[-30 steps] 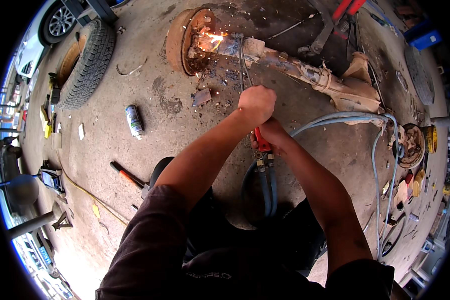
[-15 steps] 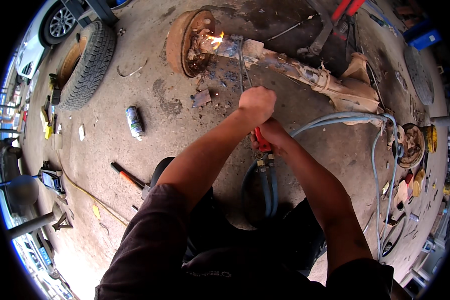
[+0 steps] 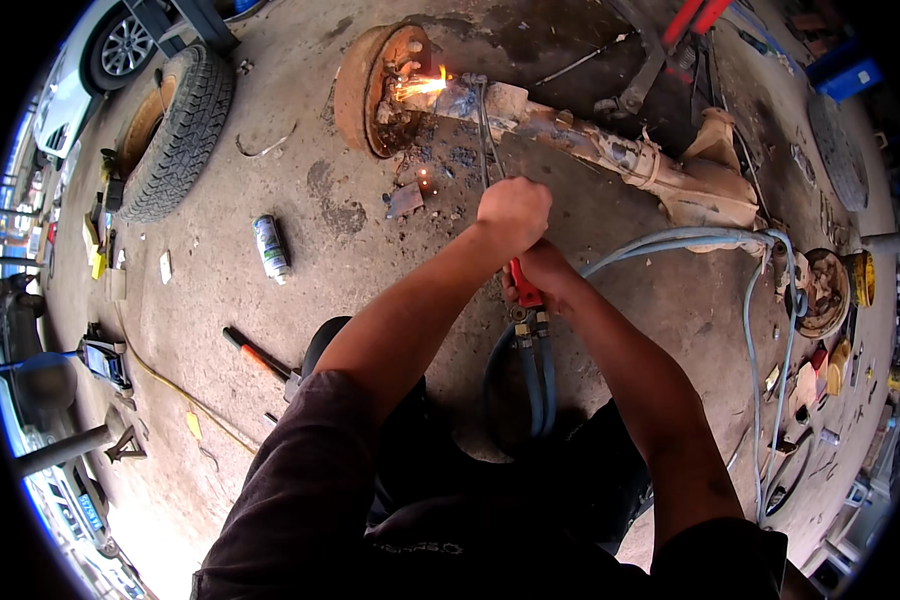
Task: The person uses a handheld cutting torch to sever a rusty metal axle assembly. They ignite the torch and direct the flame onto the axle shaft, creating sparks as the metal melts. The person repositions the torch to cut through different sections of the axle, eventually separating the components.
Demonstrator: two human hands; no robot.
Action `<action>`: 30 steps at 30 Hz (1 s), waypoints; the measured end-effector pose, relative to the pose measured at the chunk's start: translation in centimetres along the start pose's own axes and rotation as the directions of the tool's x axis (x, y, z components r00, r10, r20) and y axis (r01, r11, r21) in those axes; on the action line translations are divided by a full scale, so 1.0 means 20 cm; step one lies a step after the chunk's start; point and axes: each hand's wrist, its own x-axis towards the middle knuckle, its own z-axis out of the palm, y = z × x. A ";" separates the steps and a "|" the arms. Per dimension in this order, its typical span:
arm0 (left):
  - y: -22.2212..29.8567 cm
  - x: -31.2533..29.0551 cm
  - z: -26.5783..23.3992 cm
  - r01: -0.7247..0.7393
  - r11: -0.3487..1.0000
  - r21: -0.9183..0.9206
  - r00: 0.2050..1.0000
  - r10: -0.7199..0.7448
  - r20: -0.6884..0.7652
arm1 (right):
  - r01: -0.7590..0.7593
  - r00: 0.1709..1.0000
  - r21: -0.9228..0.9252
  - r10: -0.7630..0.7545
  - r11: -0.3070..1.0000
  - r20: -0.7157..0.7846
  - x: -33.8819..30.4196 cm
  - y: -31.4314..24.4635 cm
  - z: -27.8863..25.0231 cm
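Sparks (image 3: 418,88) are streaking left toward the rusty drum (image 3: 353,95) now, where half a second ago little more than a small flame was showing; my two grips are staying almost exactly where they were. My left grip (image 3: 515,212) is wrapping in a tight fist around the torch (image 3: 527,287), and my right grip (image 3: 544,270) is holding its red handle just behind, close to my left wrist, with fingers curling around the near side. The thin metal tubes (image 3: 483,125) are running forward from my left fist to the axle (image 3: 595,145), which is lying across the floor (image 3: 340,300) in front of me. The flame (image 3: 441,78) is burning on the axle right beside the drum. Behind my right grip, two grey-blue hoses (image 3: 532,385) are trailing from brass fittings (image 3: 523,328) toward my lap. A flat metal scrap (image 3: 406,200) is lying below the drum, a spray can (image 3: 270,248) is resting farther left, and a large tyre (image 3: 192,130) is sitting beyond it
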 end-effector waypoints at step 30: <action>0.02 0.00 -0.02 0.037 0.999 -0.003 0.999 -0.037 0.035 | -0.015 1.000 -0.007 0.015 1.000 0.004 -0.03 -0.02 0.00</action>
